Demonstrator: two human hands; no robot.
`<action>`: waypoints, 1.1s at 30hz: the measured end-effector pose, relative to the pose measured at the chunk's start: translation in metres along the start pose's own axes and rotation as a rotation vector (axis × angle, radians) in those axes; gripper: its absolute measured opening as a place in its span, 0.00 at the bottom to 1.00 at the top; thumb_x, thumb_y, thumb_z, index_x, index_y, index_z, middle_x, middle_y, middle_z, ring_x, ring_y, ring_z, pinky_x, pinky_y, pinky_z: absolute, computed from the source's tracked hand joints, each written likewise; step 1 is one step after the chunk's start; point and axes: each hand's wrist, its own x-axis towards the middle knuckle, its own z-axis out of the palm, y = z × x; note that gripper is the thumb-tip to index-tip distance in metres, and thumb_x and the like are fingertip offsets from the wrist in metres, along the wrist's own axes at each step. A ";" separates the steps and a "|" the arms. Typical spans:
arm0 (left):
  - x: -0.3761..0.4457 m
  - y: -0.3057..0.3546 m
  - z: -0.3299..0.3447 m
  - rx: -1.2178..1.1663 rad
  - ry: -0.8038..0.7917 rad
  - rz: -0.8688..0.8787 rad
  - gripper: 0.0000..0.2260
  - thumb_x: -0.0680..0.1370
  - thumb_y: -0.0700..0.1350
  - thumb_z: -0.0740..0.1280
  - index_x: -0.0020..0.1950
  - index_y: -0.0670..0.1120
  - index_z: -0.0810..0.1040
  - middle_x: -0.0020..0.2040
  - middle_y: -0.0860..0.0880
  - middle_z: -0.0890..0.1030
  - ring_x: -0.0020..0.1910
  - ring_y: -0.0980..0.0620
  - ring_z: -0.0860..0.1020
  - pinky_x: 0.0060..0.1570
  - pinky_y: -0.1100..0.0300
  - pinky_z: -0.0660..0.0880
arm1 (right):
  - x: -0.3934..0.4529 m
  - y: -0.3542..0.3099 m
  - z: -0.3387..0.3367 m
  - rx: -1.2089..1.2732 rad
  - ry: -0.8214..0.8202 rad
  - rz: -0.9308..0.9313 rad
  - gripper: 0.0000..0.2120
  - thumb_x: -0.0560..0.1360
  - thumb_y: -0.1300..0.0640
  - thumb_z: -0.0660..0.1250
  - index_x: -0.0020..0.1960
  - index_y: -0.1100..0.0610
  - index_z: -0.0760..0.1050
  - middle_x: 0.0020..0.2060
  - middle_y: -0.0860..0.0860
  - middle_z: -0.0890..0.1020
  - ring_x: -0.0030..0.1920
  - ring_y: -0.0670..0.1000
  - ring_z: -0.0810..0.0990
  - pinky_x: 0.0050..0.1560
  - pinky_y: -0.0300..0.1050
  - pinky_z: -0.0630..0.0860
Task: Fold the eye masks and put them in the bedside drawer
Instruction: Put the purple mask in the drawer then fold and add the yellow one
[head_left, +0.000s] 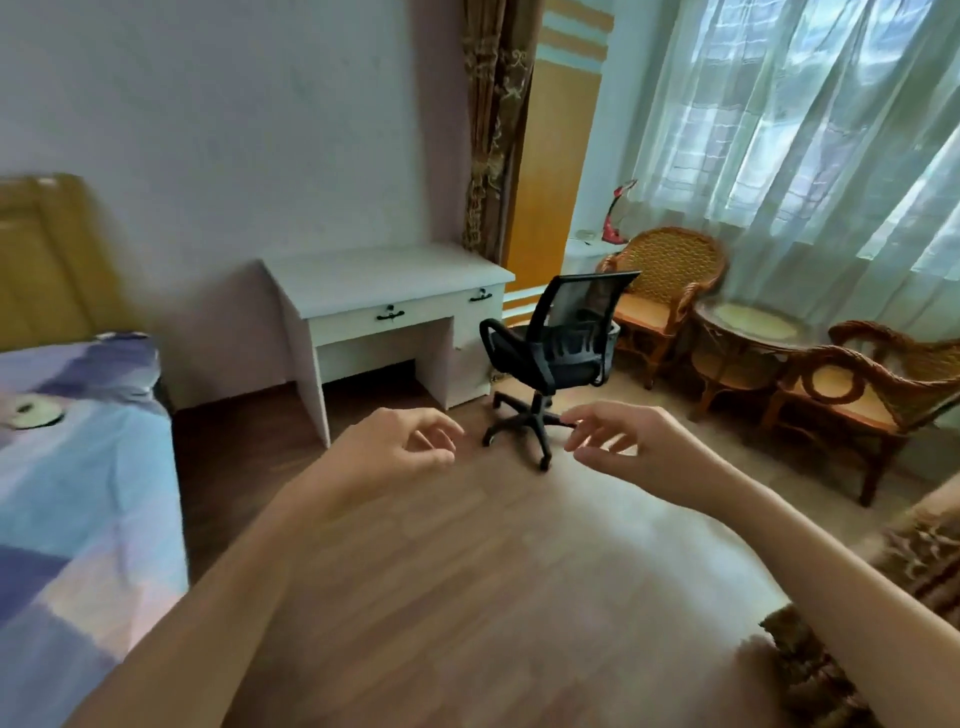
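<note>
Daylight is admitted through the sheer curtains (810, 119) in the upper right of the frame, where the fabric is rendered bright and partly washed out. The illumination is soft and even; the right half is lit more strongly than the left. A pale sheen is noted on the wooden floor (498, 561) at lower centre. Deep shadow is recorded beneath the white desk (384, 291) and along the bed (78, 493) edge at left. Overall sharpness is poor: motion smear is observed across the whole frame, most heavily at the left and lower right margins. Wide-angle distortion is evident, with straight lines bowed towards the edges.
</note>
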 end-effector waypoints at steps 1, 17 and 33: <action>0.007 -0.016 -0.011 0.012 0.014 -0.038 0.10 0.73 0.55 0.69 0.54 0.64 0.77 0.46 0.65 0.82 0.46 0.67 0.79 0.54 0.55 0.77 | 0.025 0.003 0.008 0.018 -0.009 -0.011 0.16 0.74 0.59 0.69 0.56 0.41 0.74 0.45 0.45 0.83 0.45 0.47 0.81 0.47 0.43 0.78; -0.032 -0.313 -0.149 -0.123 0.362 -0.635 0.09 0.74 0.49 0.71 0.49 0.63 0.77 0.45 0.61 0.83 0.47 0.60 0.80 0.49 0.64 0.74 | 0.414 -0.069 0.230 0.073 -0.572 -0.376 0.14 0.74 0.55 0.70 0.58 0.44 0.76 0.45 0.42 0.84 0.46 0.38 0.81 0.46 0.30 0.74; -0.035 -0.523 -0.280 -0.308 0.681 -0.984 0.10 0.75 0.40 0.70 0.55 0.48 0.79 0.48 0.47 0.84 0.51 0.48 0.81 0.49 0.70 0.71 | 0.713 -0.241 0.489 0.094 -0.980 -0.722 0.13 0.76 0.50 0.67 0.60 0.45 0.76 0.49 0.43 0.82 0.49 0.46 0.82 0.54 0.43 0.79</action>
